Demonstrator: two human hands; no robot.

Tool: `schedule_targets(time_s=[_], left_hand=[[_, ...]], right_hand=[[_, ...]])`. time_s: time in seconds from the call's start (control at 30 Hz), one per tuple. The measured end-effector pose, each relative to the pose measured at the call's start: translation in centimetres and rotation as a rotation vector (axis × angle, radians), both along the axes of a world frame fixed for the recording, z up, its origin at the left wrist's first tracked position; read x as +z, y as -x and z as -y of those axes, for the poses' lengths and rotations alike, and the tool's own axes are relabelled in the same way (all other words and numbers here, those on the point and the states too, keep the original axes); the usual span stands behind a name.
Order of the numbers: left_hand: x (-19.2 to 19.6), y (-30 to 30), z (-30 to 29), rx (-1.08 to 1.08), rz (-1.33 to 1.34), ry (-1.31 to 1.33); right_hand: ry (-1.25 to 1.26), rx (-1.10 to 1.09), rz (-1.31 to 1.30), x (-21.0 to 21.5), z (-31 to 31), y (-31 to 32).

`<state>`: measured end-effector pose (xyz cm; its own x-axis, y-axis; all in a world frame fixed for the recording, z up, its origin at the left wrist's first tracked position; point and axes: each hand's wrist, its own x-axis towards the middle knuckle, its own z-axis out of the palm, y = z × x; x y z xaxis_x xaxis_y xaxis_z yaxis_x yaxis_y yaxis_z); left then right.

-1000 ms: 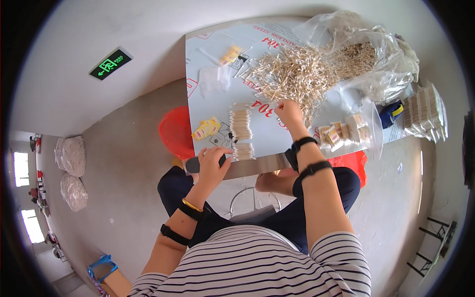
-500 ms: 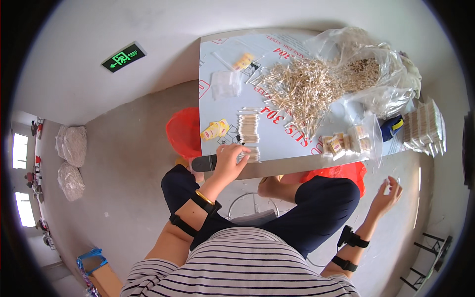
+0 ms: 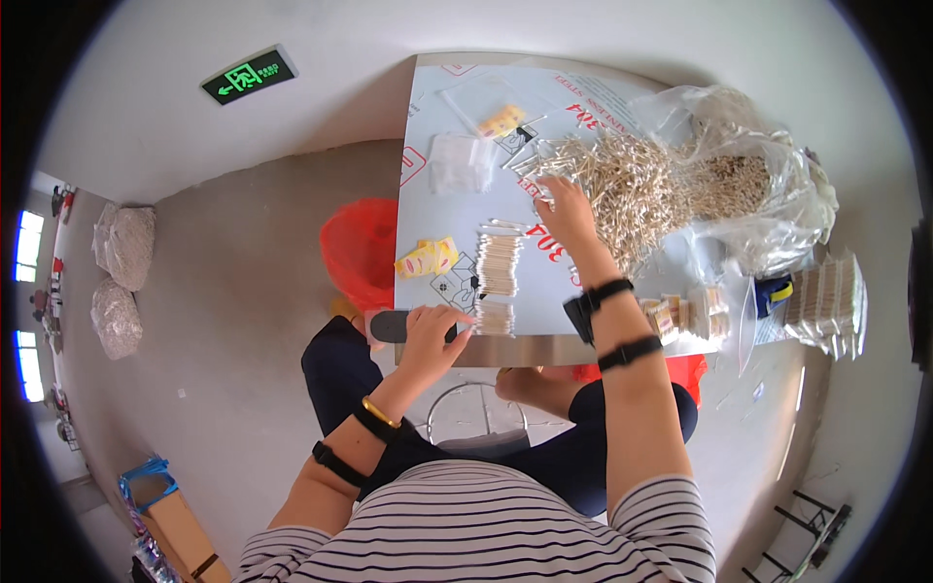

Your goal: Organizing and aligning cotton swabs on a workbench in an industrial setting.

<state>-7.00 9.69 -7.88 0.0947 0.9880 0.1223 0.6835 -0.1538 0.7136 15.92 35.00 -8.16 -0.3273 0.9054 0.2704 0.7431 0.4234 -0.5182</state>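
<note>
My left hand (image 3: 435,335) lies at the table's near edge. Its fingers are stretched out and its thumb is apart, and the fingertips meet the left end of a short row of cotton swabs (image 3: 496,319). Under that hand is a dark grey rounded flat object (image 3: 391,326), partly covered. A longer row of cotton swabs (image 3: 499,264) lies just beyond. My right hand (image 3: 570,212) reaches to the left edge of a large loose heap of cotton swabs (image 3: 632,185), fingers and thumb apart; something white shows at the fingertips, too small to name.
Yellow printed packets (image 3: 428,257) and clear bags (image 3: 463,163) lie on the table's left. At the right are a large plastic bag of swabs (image 3: 777,204), small filled packs (image 3: 714,313), a blue-and-yellow tape dispenser (image 3: 775,293) and stacked packs (image 3: 826,306). A red bag (image 3: 360,253) hangs beside the table.
My right hand has swung in from beyond the table's right side to the swab heap. My left hand has drawn slightly back and left from over the short swab row.
</note>
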Motion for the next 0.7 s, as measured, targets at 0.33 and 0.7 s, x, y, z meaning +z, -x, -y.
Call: schedule_targets(time_s=[0.33,0.7], left_hand=[[0.1,3.2,1.4,-0.049,0.053,0.174],[-0.7,2.1,1.2,-0.066,0.119,0.218]], right_hand=[[-0.134,0.173,0.673,-5.3,-13.6,3.5],[0.115,0.294,0.671,-5.3,-13.3,5.9]])
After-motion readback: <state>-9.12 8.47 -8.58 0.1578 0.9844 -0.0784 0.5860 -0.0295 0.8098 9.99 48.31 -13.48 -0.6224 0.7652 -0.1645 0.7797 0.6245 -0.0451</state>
